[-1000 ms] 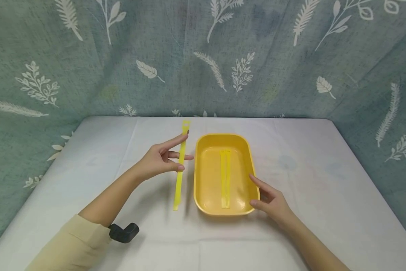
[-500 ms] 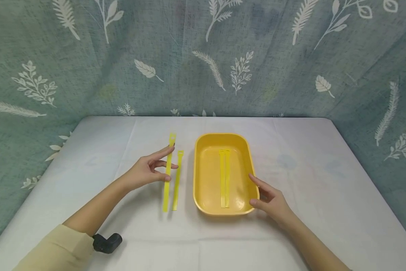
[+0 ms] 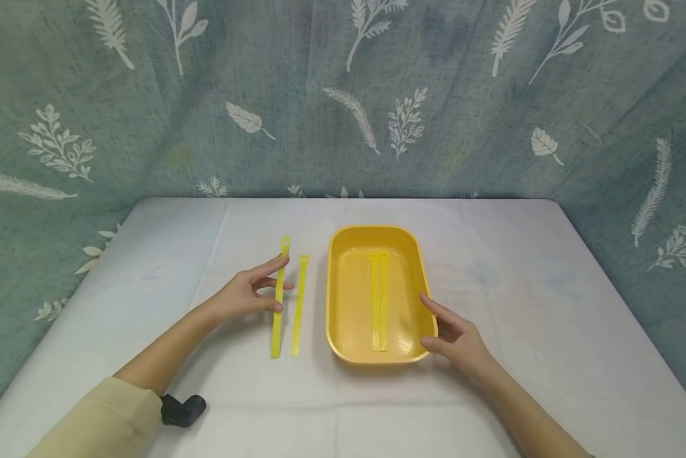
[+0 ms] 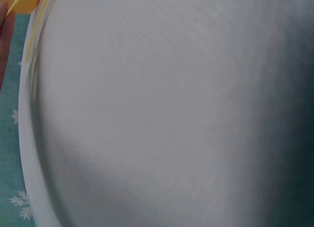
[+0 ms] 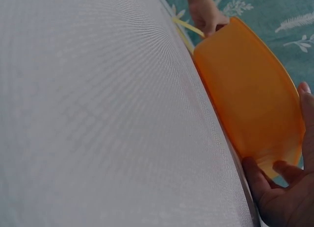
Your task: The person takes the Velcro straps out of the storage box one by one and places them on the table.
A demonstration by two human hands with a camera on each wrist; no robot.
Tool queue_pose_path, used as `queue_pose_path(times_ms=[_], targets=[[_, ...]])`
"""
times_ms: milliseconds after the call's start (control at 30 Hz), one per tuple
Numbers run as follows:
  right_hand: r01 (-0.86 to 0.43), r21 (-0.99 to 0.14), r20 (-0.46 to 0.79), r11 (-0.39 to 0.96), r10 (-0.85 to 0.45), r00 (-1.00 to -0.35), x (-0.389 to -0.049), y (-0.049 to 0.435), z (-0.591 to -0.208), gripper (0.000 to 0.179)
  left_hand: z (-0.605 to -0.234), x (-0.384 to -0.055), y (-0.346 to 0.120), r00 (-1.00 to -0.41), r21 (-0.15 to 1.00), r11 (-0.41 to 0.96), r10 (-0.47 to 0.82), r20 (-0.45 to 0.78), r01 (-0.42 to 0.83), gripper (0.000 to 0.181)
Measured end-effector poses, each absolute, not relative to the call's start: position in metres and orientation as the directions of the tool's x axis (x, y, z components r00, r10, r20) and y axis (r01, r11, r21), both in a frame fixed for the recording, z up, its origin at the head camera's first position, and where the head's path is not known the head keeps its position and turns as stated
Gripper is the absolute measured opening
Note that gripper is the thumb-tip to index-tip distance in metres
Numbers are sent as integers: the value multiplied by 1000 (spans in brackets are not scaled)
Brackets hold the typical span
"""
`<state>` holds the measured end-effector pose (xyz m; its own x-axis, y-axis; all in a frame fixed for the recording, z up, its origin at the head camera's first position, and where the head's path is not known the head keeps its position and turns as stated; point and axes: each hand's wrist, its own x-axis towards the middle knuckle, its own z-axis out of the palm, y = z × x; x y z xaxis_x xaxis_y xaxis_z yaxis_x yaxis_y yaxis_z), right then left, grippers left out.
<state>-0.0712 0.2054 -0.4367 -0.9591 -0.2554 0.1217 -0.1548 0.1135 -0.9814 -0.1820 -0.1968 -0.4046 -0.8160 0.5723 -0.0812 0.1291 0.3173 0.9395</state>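
My left hand [image 3: 241,296] pinches a flat yellow strap [image 3: 276,334] between thumb and forefinger. The strap stands lengthwise, its slotted end pointing away, low over the table left of centre. Just right of it lies a second yellow strap [image 3: 299,308], almost parallel. Two more yellow straps [image 3: 375,305] lie side by side in the yellow tray [image 3: 351,292]. My right hand [image 3: 456,334] grips the tray's right side near its front corner, thumb and forefinger over the rim. In the right wrist view, fingers [image 5: 257,180] bear on the outside of the tray [image 5: 255,99].
A white cloth [image 3: 538,356] covers the table. Behind it hangs a green curtain [image 3: 297,76] with white leaf prints. A black device [image 3: 184,411] is worn at the left wrist beside the beige sleeve [image 3: 99,423].
The left hand has let go of one strap on the table left of the tray. It has moved left and down with another strap. The right hand and tray stayed put.
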Motion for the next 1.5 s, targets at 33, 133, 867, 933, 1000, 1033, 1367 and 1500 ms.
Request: queue_pose_path(times_ms=[33,133,867,933,1000,1033,1367,1500], targets=[[-156,-982,124,110,-258,-958,-71,205,-437,65,-407,-183,-197,-815,935,326,574,-80,138,90],[-162,-982,131,99,-266,-955,-71,206,-438,65,-413,-185,-197,-814,918,360,575,-76,168,91],[-156,-981,121,115,-262,-957,-70,206,-438,64,-431,-195,-201,-852,724,601,523,-36,338,96],[-157,-980,122,118,-262,-957,-70,207,-437,64,-432,-196,-202,-857,696,627,514,-32,350,95],[-161,-980,126,116,-262,-957,-71,207,-437,64,-432,-198,-202,-864,677,646,503,-30,353,92],[-161,-980,126,116,-262,-957,-71,207,-436,64,-432,-197,-202,-870,665,663,492,-40,344,90],[-152,-982,119,113,-255,-959,-72,207,-436,65,-430,-196,-200,-878,653,688,473,-73,317,81],[-149,-982,115,116,-256,-960,-71,206,-436,65,-428,-198,-201,-881,668,685,464,-91,291,83]])
